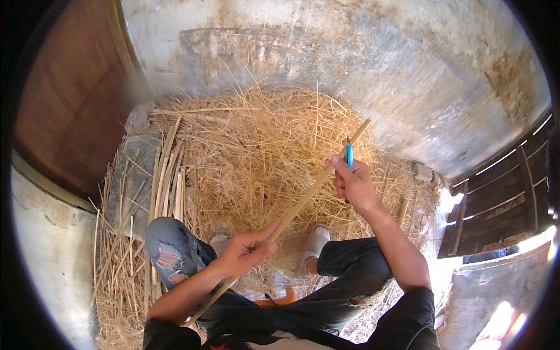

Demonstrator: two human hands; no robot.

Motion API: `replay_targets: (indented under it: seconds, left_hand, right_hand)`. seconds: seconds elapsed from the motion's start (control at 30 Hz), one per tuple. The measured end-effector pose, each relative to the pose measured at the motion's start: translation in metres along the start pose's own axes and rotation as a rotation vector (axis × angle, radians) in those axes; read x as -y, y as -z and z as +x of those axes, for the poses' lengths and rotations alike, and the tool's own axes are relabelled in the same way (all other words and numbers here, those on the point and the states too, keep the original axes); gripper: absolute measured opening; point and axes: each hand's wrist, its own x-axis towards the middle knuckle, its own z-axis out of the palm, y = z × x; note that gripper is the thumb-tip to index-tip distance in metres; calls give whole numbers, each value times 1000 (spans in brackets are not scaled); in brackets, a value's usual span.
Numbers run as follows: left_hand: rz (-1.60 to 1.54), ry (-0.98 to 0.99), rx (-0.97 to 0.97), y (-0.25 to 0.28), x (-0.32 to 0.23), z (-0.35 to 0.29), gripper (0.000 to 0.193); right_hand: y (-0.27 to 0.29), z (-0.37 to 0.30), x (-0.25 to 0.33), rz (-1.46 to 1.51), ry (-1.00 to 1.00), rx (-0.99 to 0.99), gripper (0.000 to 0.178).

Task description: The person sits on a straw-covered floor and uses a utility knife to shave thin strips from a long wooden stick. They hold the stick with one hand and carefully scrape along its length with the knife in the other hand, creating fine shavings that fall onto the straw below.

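A long, pale bamboo strip (pixel 303 202) slants across my lap, from low on the left up to the far right. My left hand (pixel 248 252) is closed around its lower half, near my left knee. Farther up, my right hand (pixel 354 184) is closed on a small blue-handled knife (pixel 349 156), its dark pointed tip upward beside the strip. The thumb and fingers of this hand meet close against the strip; whether they also pinch it is hard to tell.
Loose straw-like shavings (pixel 251 146) are heaped before my feet. More bamboo strips (pixel 166 175) lie in a bundle at the left, over a grey slab (pixel 140 151). Beyond rises a stained wall (pixel 350 58). An orange seat (pixel 286 297) shows between my legs; dark wooden slats (pixel 501 198) stand at the right.
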Motion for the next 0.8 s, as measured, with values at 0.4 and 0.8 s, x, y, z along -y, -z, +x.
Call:
replay_targets:
  seconds: [0.4, 0.8]
  left_hand:
    - [203, 25, 47, 12, 9, -22, 57]
    - [282, -68, -87, 11, 13, -19, 52]
  right_hand:
    - [90, 27, -7, 179, 212, -566, 34]
    - [87, 6, -10, -588, 212, -363, 52]
